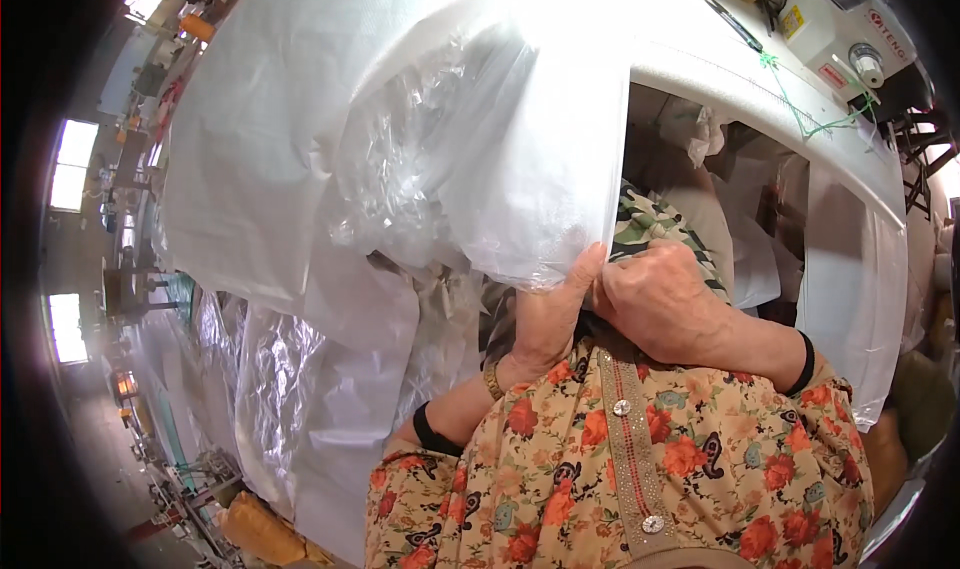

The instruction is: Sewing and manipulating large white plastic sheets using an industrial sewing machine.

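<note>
A large white sheet [545, 159] with a glossy, see-through plastic layer [400, 159] drapes over the table and comes down to my lap. My left hand [555, 314] is closed on the sheet's near corner, its thumb lying on top and its fingers hidden beneath. Right beside that thumb, at the sheet's right edge, is my right hand [660, 294]. Its fingers are curled in, and what they hold, if anything, is hidden. Both hands are close to my body, over camouflage-patterned cloth [650, 219].
A white table [700, 64] with a curved edge lies ahead. At the far right stand a white boxy machine [850, 39], green thread [800, 109] and a dark slim tool [733, 24]. More plastic sheeting hangs at the left [270, 379] and the right [850, 289].
</note>
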A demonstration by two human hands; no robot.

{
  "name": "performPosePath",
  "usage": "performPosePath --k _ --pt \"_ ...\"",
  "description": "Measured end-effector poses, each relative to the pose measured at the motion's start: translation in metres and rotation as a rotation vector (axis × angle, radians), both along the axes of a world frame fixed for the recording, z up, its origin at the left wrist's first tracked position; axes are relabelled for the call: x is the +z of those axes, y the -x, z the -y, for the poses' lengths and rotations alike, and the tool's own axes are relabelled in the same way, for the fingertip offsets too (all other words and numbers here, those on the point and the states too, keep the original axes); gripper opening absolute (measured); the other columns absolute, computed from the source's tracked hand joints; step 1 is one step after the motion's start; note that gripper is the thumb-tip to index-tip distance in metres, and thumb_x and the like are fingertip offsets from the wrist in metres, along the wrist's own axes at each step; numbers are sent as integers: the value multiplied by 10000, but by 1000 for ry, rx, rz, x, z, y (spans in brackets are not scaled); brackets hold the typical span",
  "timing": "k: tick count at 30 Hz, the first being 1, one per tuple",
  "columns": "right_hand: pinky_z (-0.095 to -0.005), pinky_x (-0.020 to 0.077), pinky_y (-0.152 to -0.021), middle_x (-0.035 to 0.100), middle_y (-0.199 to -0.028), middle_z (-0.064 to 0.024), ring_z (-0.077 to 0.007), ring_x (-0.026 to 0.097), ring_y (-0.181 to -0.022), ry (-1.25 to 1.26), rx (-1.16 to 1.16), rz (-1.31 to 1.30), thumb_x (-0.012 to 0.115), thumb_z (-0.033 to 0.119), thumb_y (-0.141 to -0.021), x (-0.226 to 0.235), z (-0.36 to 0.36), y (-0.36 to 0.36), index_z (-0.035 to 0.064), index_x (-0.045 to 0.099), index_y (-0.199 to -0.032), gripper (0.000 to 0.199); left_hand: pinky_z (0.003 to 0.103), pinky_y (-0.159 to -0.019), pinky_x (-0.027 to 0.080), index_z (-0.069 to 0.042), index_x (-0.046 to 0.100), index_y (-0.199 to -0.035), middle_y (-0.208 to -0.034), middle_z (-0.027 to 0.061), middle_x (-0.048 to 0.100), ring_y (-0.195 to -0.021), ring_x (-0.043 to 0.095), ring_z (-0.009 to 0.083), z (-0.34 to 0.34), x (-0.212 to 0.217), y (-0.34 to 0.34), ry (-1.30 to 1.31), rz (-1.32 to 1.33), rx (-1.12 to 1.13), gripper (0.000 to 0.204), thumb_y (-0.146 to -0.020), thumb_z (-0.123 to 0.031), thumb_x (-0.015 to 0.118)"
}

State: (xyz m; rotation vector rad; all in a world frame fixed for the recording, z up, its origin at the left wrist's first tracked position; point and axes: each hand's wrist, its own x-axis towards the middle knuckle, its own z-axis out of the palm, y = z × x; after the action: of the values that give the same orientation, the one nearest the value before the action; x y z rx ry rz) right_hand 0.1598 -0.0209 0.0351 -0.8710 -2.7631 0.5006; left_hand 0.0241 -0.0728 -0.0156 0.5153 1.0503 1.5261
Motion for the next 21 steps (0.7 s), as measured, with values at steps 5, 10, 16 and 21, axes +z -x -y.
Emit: performPosePath --k 5,10,16,21 --pt "-387 454 -527 590 -557 -97 -244 624 -537 -171 127 125 637 127 -718 -1 -6 0 74 626 -595 134 265 -842 498 21 573 -1188 -1106 51 604 -973 572 109 -5 -5 3 53 -47 -90 304 -911 -46 682" --pt "-377 428 -519 598 -591 -137 -281 601 -546 397 -5 -28 636 291 -863 5 -34 -16 7 668 -679 340 259 -807 522 2 551 -1225 -1103 71 614 -946 603 140 2 4 13 130 134 -116 336 -909 -19 662" --pt "-284 450 -639 616 -713 -2 -80 536 -690 1151 -265 -666 575 317 -966 -39 -41 -13 -20 675 -812 384 299 -801 538 19 624 -1128 -1033 82 667 -919 645 174 0 12 18 143 131 -392 225 -907 -20 646" --pt "-262 463 -662 629 -754 13 -60 548 -694 1273 -269 -668 557 239 -973 -24 -39 -8 -1 683 -829 307 349 -900 532 -34 681 -1109 -1151 126 686 -973 680 236 10 59 27 -729 -1082 -952 312 -861 -222 702"
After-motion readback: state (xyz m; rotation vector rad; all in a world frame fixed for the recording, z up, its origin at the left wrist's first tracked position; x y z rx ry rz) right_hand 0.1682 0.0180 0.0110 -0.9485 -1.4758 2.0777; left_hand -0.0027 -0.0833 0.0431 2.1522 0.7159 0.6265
